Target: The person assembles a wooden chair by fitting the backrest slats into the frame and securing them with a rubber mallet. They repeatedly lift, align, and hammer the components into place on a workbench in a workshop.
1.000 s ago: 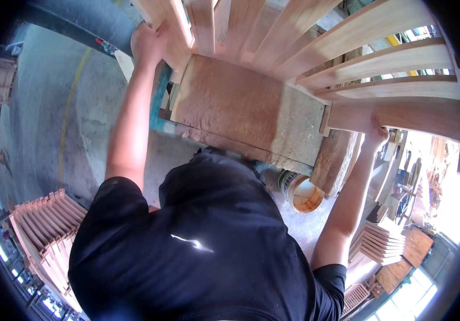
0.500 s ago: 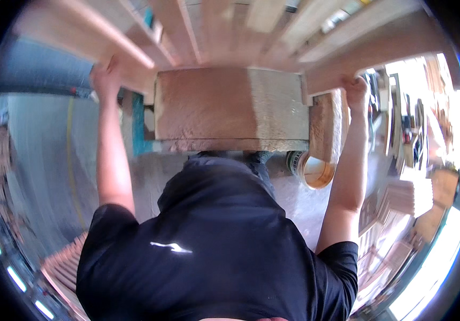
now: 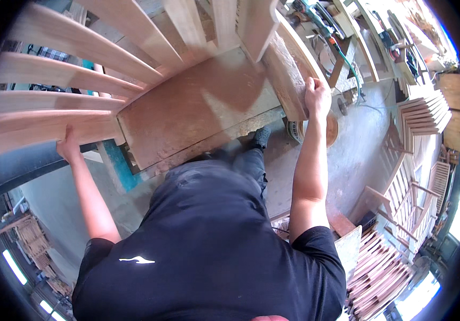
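Observation:
A large pale slatted wooden frame (image 3: pixel 117 45) stands over a workbench with a brown board top (image 3: pixel 198 107). My left hand (image 3: pixel 69 145) is closed on the lower edge of the frame's left outer board, thumb on its upper face. My right hand (image 3: pixel 317 98) is closed around the near end of a narrow, pale wooden edge on the frame's right side. How that edge joins the frame is hidden. Beside my right hand, a rough wooden block (image 3: pixel 289 80) sits at the bench's right end.
A round bucket (image 3: pixel 330 131) stands on the floor under my right forearm. Power tools (image 3: pixel 321 27) and a green cord lie at the upper right. Stacked wooden parts (image 3: pixel 423 113) and slatted pieces (image 3: pixel 374 273) stand at the right. Teal bench framing (image 3: pixel 120 166) shows at left.
My view has turned, so the bench and frame now appear tilted. In the picture, my left hand sits lower and further left, and my right hand further left. Both hands remain closed on wood.

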Tool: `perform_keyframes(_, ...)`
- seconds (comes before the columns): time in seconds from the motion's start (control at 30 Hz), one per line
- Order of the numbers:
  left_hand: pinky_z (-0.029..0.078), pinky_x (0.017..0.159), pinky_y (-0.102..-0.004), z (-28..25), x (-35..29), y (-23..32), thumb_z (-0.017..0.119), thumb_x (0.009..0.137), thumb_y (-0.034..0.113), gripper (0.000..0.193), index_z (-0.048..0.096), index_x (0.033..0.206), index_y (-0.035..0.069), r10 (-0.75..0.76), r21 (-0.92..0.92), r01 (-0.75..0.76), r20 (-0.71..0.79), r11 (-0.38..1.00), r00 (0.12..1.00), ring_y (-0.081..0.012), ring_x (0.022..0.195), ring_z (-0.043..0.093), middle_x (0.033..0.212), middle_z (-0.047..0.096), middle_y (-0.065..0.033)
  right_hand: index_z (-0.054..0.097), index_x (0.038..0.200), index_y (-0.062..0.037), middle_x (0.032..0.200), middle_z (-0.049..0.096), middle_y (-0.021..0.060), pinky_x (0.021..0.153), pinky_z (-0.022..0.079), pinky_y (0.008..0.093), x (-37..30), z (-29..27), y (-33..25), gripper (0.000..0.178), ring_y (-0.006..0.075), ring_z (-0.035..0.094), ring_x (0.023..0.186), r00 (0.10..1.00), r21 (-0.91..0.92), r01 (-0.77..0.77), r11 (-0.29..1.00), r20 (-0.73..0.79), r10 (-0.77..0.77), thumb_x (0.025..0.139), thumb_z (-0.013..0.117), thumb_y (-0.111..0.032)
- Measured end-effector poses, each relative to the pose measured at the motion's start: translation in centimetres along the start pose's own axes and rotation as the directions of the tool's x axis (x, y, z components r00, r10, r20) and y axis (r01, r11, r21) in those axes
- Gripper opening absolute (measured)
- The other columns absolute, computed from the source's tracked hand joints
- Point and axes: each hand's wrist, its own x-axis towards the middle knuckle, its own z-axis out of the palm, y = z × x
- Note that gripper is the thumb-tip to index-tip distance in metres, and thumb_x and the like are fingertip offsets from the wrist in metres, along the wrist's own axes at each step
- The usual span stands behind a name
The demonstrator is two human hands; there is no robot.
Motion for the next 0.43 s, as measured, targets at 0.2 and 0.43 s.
perform_keyframes(0.2, 0.052, 0.087, -0.0356, 0.6, 0.0, 0.6, 0.081, 0.085, 0.021, 0.043, 0.070, 0.113, -0.010, -0.092, -0.053, 0.092, -0.013, 0.994, 0.996, -0.0200, 0.096, 0.067, 0.110, 0.073, -0.0152, 0.072, 0.106, -0.0052, 0.105, 0.071, 0.0237, 0.094, 0.049, 0.0490, 1.1, 0.1, 0.8, 0.055, 0.0403, 0.066, 0.105, 0.981, -0.074, 0.026, 0.997, 0.193, -0.011, 0.103, 0.043, -0.052)
perform_keyframes(0.43, 0.052, 0.088, -0.0365, 0.1, 0.5, -0.1, 0.087, 0.080, 0.025, 0.050, 0.070, 0.113, -0.009, -0.105, -0.073, 0.104, -0.010, 0.992, 0.994, -0.0221, 0.097, 0.067, 0.112, 0.072, -0.0150, 0.072, 0.110, -0.0054, 0.123, 0.064, 0.0294, 0.098, 0.049, 0.0491, 2.1, 0.0, 0.2, 0.058, 0.0423, 0.062, 0.114, 0.973, -0.175, 0.086, 0.981, 0.228, -0.044, 0.103, 0.041, -0.054)
